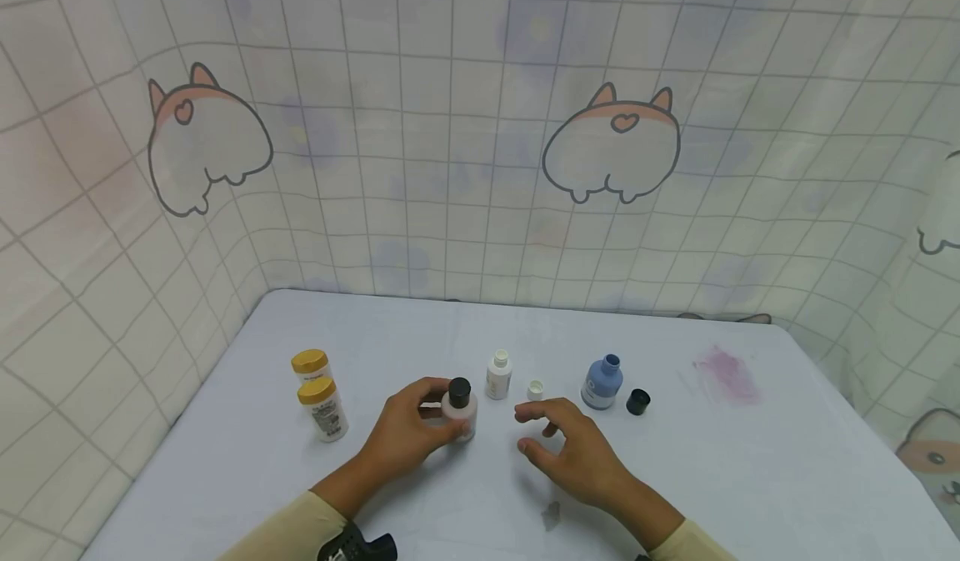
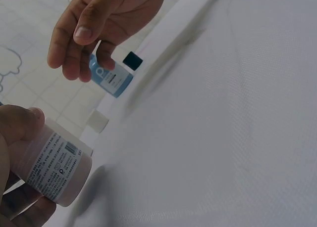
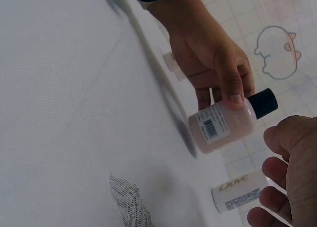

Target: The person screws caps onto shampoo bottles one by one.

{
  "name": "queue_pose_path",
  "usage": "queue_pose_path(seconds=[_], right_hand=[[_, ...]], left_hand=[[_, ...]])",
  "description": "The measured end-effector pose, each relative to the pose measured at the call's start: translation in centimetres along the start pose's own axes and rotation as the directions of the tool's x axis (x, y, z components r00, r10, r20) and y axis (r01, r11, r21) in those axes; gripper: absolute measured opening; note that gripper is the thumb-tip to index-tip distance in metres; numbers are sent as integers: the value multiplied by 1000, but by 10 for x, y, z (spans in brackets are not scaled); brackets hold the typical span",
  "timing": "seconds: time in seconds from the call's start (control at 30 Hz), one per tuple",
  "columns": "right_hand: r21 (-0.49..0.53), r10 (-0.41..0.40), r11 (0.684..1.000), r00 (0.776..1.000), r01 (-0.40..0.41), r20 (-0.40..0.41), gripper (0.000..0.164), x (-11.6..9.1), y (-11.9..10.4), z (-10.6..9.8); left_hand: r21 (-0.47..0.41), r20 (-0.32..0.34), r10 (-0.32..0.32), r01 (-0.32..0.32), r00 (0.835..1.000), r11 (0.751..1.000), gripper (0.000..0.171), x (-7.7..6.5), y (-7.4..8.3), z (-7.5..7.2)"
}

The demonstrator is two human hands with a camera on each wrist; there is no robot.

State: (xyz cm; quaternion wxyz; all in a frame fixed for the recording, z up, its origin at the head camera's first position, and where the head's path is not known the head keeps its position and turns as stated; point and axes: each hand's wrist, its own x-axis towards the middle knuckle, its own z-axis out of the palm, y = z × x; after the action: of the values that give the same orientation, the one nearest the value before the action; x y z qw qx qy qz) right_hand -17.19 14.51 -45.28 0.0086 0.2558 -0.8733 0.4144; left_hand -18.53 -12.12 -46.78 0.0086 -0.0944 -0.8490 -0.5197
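Note:
My left hand (image 1: 405,429) grips a pale pink bottle (image 1: 463,411) with a black cap on, thumb on the near side and fingers behind. The right wrist view shows its barcode label (image 3: 212,124), and its shadow falls on the cloth beside it. To the right, my right hand (image 1: 577,453) hovers with loosely bent fingers apart and nothing between them. Beyond the hands stands a small white Dove bottle (image 1: 498,377) with its neck uncovered. A white cap (image 1: 535,390) sits beside it. An uncapped blue bottle (image 1: 602,384) stands farther right, a black cap (image 1: 638,402) next to it.
Two white bottles with yellow caps, a front one (image 1: 326,412) and a rear one (image 1: 311,364), stand at the left. A pink stain (image 1: 727,373) marks the white tabletop (image 1: 787,478) on the right. A patterned curtain (image 1: 465,169) hangs behind the table.

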Motion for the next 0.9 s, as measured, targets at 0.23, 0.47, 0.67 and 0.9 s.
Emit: queue_pose_path(seconds=[0.23,0.47,0.67,0.9], right_hand=[[-8,-48,999,999,47,-27,36,0,3,1],[-1,-6,1000,1000,6,-20,35,-1,3,0],[-2,22,1000,1000,-22,-12,35,-2,4,-1],[5,8,1000,1000,-8,-18,35,-2,5,-1]], left_hand=[[11,-47,-3,4,999,1000,57,4,-2,-4],[17,-66,-28,29,997,999,59,5,-6,-7],[-8,-96,-14,14,995,1000,54,7,-7,-11],[-3,-136,-29,29,990,1000,57,9,-11,-12]])
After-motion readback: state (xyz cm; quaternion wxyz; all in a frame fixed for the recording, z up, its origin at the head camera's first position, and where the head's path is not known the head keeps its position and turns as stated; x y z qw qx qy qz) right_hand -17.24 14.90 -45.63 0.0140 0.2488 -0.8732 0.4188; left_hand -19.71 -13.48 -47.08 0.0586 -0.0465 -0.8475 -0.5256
